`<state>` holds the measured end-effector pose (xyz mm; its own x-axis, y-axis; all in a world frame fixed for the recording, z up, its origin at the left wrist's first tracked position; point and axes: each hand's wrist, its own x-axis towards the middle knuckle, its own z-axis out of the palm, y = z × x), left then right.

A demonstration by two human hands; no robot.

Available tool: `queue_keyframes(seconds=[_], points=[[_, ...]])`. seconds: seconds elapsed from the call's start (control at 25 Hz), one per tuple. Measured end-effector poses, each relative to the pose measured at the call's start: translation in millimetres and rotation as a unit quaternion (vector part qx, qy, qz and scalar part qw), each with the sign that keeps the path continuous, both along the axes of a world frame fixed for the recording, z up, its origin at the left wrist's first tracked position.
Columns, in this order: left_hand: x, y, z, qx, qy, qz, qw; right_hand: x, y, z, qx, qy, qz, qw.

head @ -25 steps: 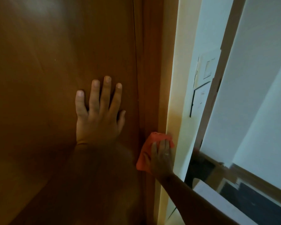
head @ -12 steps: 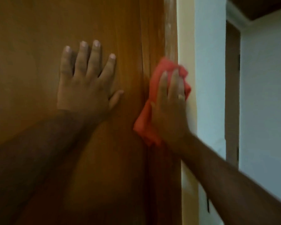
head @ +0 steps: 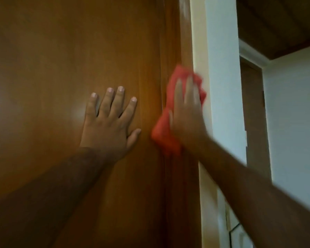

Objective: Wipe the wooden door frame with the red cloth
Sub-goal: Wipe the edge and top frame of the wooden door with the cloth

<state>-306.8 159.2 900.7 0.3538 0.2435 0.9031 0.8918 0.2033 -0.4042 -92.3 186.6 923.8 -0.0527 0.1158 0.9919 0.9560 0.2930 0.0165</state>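
1. Reaching in from the bottom edge, two bare forearms angle up toward the wooden door frame (head: pixel 174 42), the left one dark and in shadow, the right one blurred.
2. Left of the frame, the left hand (head: pixel 111 122) lies flat on the brown door panel (head: pixel 52 68), its grip spread wide with four fingers pointing up and the thumb stretched toward the frame, holding nothing.
3. On the frame itself, the right hand (head: pixel 186 111) presses the red cloth (head: pixel 166 133) against the wood with a flat palm, fingers close together and pointing up; the grip is pressed on the cloth, not curled around it.
4. The cloth is bunched, showing above the fingertips and below the heel of the hand, on the side facing the door panel.
5. Right of the frame runs a pale cream wall edge (head: pixel 199 42), then a light wall (head: pixel 222 86).
6. Farther right of the frame, well beyond it, stands another brown door (head: pixel 252 113) under a dark wooden ceiling (head: pixel 279 24).
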Motion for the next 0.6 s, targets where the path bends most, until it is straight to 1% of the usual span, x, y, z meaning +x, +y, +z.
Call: queue_keyframes(seconds=[0.04,0.08,0.12,0.16,0.24,0.36,0.44,0.52,0.6], points=[[0.7,-1.6,2.8,-0.004,0.006,0.004,1.000,1.6,-6.6,-54.5,-0.026,-0.024,-0.004,0.999],[0.3,-2.8,11.0,-0.007,0.010,0.010,1.000,3.2,-13.4,-92.2,-0.058,-0.030,0.004,0.998],[-0.7,-4.2,26.1,-0.006,0.010,0.013,1.000,7.3,-12.8,-106.6,-0.078,-0.030,0.011,0.996],[-2.5,-5.5,45.5,-0.004,0.001,0.010,1.000,11.2,-6.6,-99.0,-0.089,-0.028,0.011,0.996],[-10.4,-9.7,92.2,0.018,-0.036,0.010,0.999,9.6,3.1,-37.9,-0.060,-0.030,-0.012,0.998],[-30.6,-12.5,141.1,0.066,-0.066,0.049,0.994,0.5,13.6,92.1,0.000,-0.004,-0.030,1.000],[-46.1,-9.7,158.3,0.087,-0.045,0.052,0.994,-0.8,15.6,179.1,0.027,0.022,-0.038,0.999],[-60.6,-5.1,164.7,0.101,-0.012,0.036,0.994,-2.4,8.9,246.4,-0.003,0.030,-0.033,0.999],[-69.5,0.9,166.1,0.123,0.000,0.017,0.992,-3.7,2.9,298.9,-0.015,0.038,-0.014,0.999]])
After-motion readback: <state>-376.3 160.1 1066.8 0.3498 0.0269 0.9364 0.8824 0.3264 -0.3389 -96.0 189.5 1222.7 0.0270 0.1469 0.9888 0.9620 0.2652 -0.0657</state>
